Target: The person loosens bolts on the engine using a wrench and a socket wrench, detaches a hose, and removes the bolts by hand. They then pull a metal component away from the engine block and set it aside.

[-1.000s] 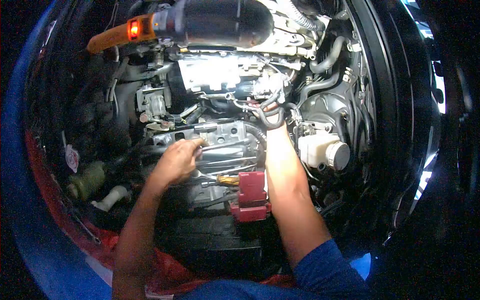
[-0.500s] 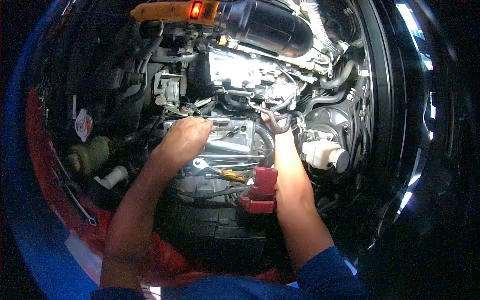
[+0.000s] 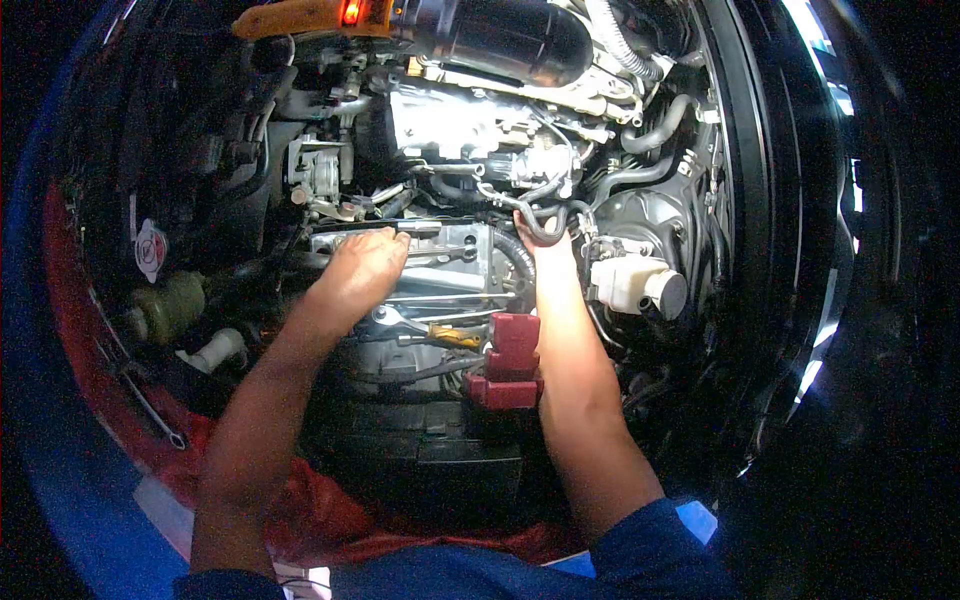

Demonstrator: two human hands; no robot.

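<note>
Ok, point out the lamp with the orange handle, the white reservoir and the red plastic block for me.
Lamp (image 3: 490, 42): head view, on its black body.
White reservoir (image 3: 620, 284): head view, on its pale body, beside the dark cap.
Red plastic block (image 3: 513, 347): head view, on its upper part.

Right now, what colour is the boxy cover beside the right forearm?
Dark red, seen best in the head view.

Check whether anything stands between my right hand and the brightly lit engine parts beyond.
Yes: a dark hose loop crosses in front of the right hand and runs toward the brightly lit engine parts. The fingers are partly hidden, so I cannot tell what lies behind it.
</note>
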